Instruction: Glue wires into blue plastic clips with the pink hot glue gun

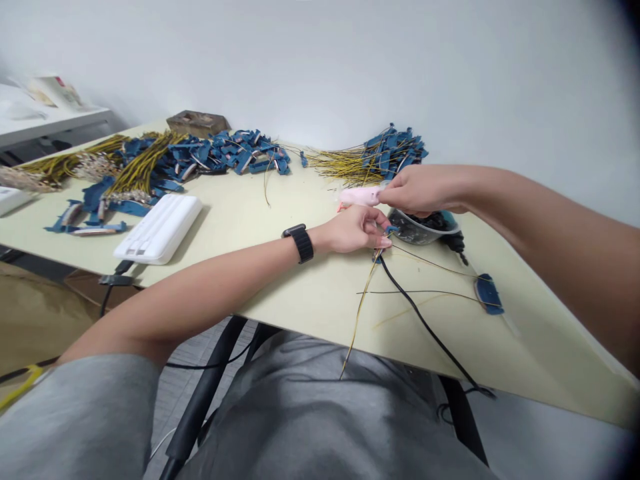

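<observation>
My left hand (356, 230) pinches a small blue piece (391, 229) with thin yellow and black wires (367, 287) trailing from it over the table's front edge. Just above, my right hand (413, 190) grips a pink tool (361, 195) that looks like a small glue gun, its reddish tip pointing left over my left knuckles. A black cord (413, 303) runs from near my left fingertips down off the table. Beneath my right hand, a clear bowl (420, 232) of dark material is partly covered. To the right lies another blue piece with wires (489, 293).
Wired blue pieces (395, 150) are heaped against the wall. More blue pieces (240, 150) and bundles of yellow wire (145, 160) fill the back left, near a dark box (197, 123). A white power bank (159, 229) lies at the left front edge. A black tool end (456, 247) sticks out beside the bowl.
</observation>
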Tool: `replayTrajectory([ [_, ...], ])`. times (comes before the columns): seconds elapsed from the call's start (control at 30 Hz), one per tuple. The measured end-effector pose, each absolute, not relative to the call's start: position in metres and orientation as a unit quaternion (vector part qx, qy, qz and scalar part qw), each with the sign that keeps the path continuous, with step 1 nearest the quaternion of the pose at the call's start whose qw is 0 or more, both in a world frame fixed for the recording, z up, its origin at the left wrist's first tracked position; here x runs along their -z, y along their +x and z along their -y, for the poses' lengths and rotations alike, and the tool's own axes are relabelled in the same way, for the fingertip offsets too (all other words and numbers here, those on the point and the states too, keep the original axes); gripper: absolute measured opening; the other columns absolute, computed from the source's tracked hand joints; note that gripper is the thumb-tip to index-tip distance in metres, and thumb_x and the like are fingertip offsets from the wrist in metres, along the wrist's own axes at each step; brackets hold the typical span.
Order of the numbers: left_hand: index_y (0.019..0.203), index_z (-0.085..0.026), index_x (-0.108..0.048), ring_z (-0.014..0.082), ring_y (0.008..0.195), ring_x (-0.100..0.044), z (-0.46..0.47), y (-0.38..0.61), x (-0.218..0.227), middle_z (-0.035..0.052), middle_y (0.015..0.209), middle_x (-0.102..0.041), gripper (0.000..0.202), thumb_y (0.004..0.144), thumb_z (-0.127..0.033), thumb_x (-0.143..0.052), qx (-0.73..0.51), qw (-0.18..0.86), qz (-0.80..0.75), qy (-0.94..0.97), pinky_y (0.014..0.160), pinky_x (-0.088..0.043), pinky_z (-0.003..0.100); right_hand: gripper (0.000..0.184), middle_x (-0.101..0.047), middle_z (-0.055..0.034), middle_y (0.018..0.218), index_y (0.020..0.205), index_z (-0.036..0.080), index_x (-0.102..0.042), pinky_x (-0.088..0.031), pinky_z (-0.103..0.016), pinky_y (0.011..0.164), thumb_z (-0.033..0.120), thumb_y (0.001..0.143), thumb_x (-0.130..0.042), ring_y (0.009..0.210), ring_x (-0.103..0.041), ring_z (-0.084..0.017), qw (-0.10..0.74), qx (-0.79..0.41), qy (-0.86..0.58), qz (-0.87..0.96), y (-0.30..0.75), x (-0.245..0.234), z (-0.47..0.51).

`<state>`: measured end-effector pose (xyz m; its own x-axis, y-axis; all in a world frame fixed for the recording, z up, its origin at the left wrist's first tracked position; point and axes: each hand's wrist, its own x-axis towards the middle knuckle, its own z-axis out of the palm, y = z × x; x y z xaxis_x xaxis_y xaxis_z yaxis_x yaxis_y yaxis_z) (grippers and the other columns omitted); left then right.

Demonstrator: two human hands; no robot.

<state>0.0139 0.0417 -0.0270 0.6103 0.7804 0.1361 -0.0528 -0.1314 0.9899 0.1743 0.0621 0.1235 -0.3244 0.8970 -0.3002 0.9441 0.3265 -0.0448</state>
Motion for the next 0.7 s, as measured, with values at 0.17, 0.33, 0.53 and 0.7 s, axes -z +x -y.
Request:
replayTrajectory([
  [0.17, 0.112, -0.016, -0.063, 0.0166, 0.086, -0.080, -0.039, 0.013, 0.023, 0.0076, 0.091, -0.083, 0.030, 0.094, -0.014, -0.087, -0.338, 0.602, -0.275, 0.669, 0.089, -0.058, 0.035, 0.052, -0.045, -0.0036, 0.061, 0.071, 0.026, -0.045, -0.028, -0.040, 0.056, 0.067, 0.098, -0.063, 0.056, -0.036, -0.019, 0.091, 0.106, 0.585, -0.799, 0.172, -0.125, -0.057],
  [0.33, 0.113, -0.016, -0.062, 0.0185, 0.083, -0.079, -0.039, 0.011, 0.022, 0.0075, 0.088, -0.081, 0.034, 0.092, -0.018, -0.089, -0.333, 0.592, -0.278, 0.679, 0.089, -0.058, 0.038, 0.049, -0.043, -0.0027, 0.063, 0.070, 0.025, -0.043, -0.028, -0.039, 0.058, 0.057, 0.101, -0.064, 0.057, -0.035, -0.017, 0.076, 0.125, 0.575, -0.805, 0.171, -0.127, -0.054],
  [0.53, 0.115, -0.015, -0.062, 0.0149, 0.087, -0.080, -0.038, 0.004, 0.020, 0.0076, 0.093, -0.084, 0.033, 0.095, -0.016, -0.088, -0.337, 0.599, -0.258, 0.679, 0.088, -0.057, 0.033, 0.050, -0.042, -0.0021, 0.063, 0.072, 0.025, -0.044, -0.025, -0.039, 0.059, 0.060, 0.101, -0.065, 0.058, -0.032, -0.017, 0.090, 0.135, 0.593, -0.789, 0.173, -0.128, -0.053],
  [0.7, 0.113, -0.015, -0.062, 0.0127, 0.086, -0.080, -0.036, -0.006, 0.015, 0.0071, 0.096, -0.086, 0.034, 0.093, -0.011, -0.089, -0.351, 0.619, -0.232, 0.663, 0.089, -0.058, 0.030, 0.052, -0.042, -0.0022, 0.065, 0.073, 0.024, -0.042, -0.027, -0.039, 0.060, 0.061, 0.104, -0.062, 0.059, -0.033, -0.016, 0.098, 0.129, 0.591, -0.790, 0.172, -0.127, -0.053],
])
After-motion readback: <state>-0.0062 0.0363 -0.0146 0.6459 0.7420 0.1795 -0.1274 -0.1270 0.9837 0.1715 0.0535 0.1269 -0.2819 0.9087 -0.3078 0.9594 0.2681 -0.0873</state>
